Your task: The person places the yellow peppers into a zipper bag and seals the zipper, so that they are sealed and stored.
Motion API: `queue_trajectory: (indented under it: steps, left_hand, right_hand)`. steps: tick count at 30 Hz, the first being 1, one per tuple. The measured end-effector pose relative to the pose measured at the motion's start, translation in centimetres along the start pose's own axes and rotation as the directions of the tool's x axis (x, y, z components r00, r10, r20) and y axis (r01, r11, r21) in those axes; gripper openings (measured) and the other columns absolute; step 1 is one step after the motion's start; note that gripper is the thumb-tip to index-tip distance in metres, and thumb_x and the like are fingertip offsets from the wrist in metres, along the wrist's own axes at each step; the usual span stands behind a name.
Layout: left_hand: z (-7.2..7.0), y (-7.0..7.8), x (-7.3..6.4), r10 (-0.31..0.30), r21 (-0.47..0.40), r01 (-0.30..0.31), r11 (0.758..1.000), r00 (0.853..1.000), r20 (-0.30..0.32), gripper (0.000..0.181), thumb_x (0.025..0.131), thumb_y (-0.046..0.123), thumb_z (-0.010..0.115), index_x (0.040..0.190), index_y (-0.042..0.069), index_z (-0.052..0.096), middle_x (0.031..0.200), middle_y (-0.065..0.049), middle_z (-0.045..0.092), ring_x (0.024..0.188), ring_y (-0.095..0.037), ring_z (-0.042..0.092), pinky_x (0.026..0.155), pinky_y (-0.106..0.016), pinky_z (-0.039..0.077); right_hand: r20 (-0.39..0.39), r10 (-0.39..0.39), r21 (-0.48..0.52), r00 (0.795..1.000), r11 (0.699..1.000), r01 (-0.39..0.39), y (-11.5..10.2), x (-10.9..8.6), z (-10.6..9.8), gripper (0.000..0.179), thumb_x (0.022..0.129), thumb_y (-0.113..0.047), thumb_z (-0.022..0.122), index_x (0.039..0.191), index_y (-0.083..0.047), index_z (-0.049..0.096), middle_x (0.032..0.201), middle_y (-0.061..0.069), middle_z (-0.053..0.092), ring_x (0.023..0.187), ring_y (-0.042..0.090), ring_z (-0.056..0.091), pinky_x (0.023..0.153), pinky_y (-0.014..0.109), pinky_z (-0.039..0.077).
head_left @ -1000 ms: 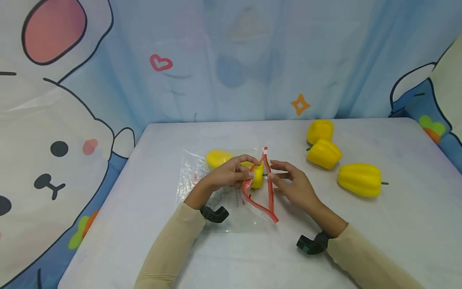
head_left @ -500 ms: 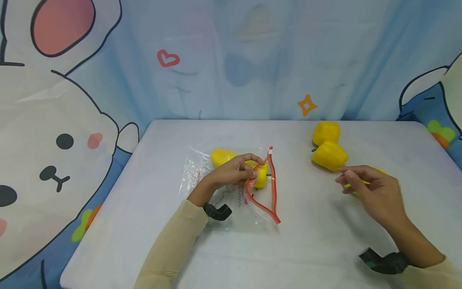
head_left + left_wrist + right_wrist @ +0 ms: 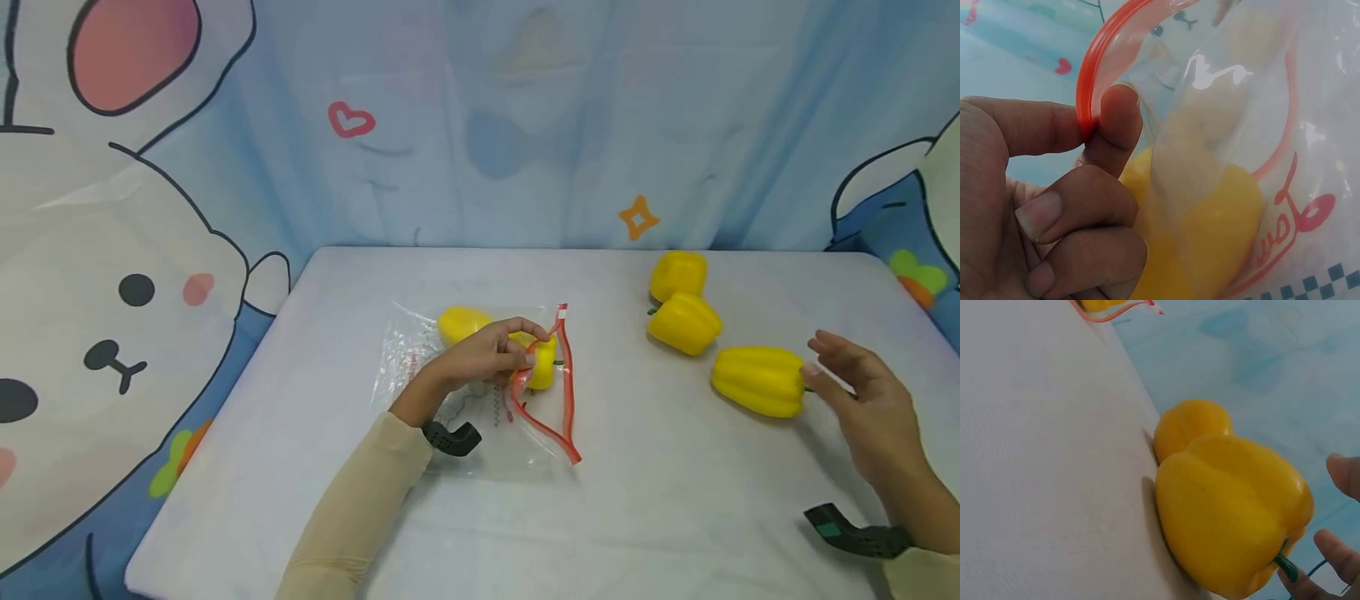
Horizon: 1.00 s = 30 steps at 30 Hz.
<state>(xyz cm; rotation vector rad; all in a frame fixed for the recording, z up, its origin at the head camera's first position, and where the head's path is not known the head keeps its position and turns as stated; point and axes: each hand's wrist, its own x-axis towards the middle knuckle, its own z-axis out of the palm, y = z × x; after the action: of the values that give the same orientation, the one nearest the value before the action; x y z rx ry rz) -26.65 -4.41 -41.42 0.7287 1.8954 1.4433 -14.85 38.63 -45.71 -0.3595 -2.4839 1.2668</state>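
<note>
My left hand [image 3: 480, 358] pinches the red zip edge [image 3: 1086, 87] of a clear plastic zip bag [image 3: 472, 454] between thumb and finger, and the bag's mouth gapes to the right. Inside the bag lie two yellow bell peppers, one [image 3: 543, 367] near the mouth and another [image 3: 459, 323] deeper in, partly behind my hand. On the right, my right hand [image 3: 873, 400] is at the stem end of a loose yellow bell pepper [image 3: 757, 381], its fingers apart and not curled round it. The right wrist view shows the green stem [image 3: 1286, 567] close by a fingertip.
Two more yellow bell peppers, a rear one [image 3: 678, 275] and a nearer one [image 3: 684, 323], sit together at the back right of the white table [image 3: 637, 500]. A blue cartoon curtain [image 3: 525, 125] hangs behind the table's far edge.
My right hand has left the bag's mouth and swung right, passing over the loose bell pepper to its stem end. The left hand keeps its pinch on the bag.
</note>
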Motion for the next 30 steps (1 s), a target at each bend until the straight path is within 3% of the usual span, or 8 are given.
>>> queue_trajectory:
  steps: [4,6,13,20,27,30]
  left_hand:
    - [-0.1,0.0,0.1,-0.005,0.002,0.005,1.0,1.0,-0.001,0.037,0.097,0.006,0.051,0.134,0.01,0.047,0.066,-0.008,0.048,0.05,-0.014,0.033,0.05,-0.024,0.029]
    - [-0.1,0.0,0.1,-0.01,-0.006,0.01,1.0,1.0,-0.003,0.037,0.097,0.006,0.051,0.134,0.009,0.047,0.065,-0.007,0.049,0.05,-0.014,0.033,0.049,-0.024,0.029]
    - [-0.2,-0.1,0.1,-0.013,-0.018,0.013,1.0,1.0,0.003,0.037,0.098,0.007,0.052,0.134,0.009,0.047,0.066,-0.009,0.05,0.049,-0.014,0.033,0.049,-0.023,0.028]
    - [-0.3,0.0,-0.1,0.001,-0.015,-0.001,1.0,1.0,0.018,0.037,0.097,0.009,0.051,0.134,0.009,0.045,0.066,-0.001,0.061,0.052,-0.015,0.039,0.05,-0.023,0.032]
    - [-0.3,0.1,-0.2,0.0,-0.006,0.001,1.0,1.0,0.015,0.037,0.096,0.009,0.051,0.133,0.009,0.045,0.065,0.001,0.058,0.051,-0.014,0.035,0.049,-0.023,0.03]
    - [-0.2,0.0,-0.1,-0.001,-0.008,0.001,1.0,1.0,0.014,0.038,0.096,0.008,0.051,0.133,0.009,0.045,0.065,0.001,0.057,0.051,-0.014,0.035,0.049,-0.023,0.03]
  right_hand:
    - [0.084,-0.039,-0.004,0.996,0.999,0.039,1.1,0.1,0.5,0.06,0.101,-0.03,0.053,0.155,-0.032,0.026,0.157,-0.013,0.034,0.127,-0.01,0.035,0.094,-0.007,0.025]
    - [0.089,-0.042,-0.016,0.995,0.999,0.044,1.3,0.2,0.7,0.06,0.101,-0.032,0.053,0.154,-0.034,0.026,0.157,-0.014,0.034,0.134,-0.008,0.034,0.094,-0.007,0.024]
    - [0.064,-0.053,-0.015,0.997,0.998,0.054,1.9,-0.1,1.1,0.06,0.1,-0.03,0.055,0.154,-0.032,0.028,0.157,-0.016,0.032,0.143,-0.003,0.029,0.098,-0.006,0.021]
    - [0.09,-0.073,-0.011,0.993,0.997,0.074,2.3,-0.3,1.2,0.062,0.1,-0.026,0.055,0.155,-0.031,0.026,0.161,-0.013,0.024,0.145,-0.002,0.025,0.115,0.009,0.016]
    - [0.108,-0.123,0.005,0.986,0.992,0.123,2.4,-0.3,1.0,0.062,0.099,-0.022,0.057,0.154,-0.027,0.03,0.157,-0.015,0.029,0.133,-0.012,0.03,0.097,-0.007,0.021]
    - [0.124,-0.137,0.023,0.983,0.991,0.135,2.4,-0.4,0.9,0.062,0.099,-0.018,0.058,0.154,-0.024,0.03,0.157,-0.015,0.031,0.127,-0.016,0.031,0.096,-0.006,0.025]
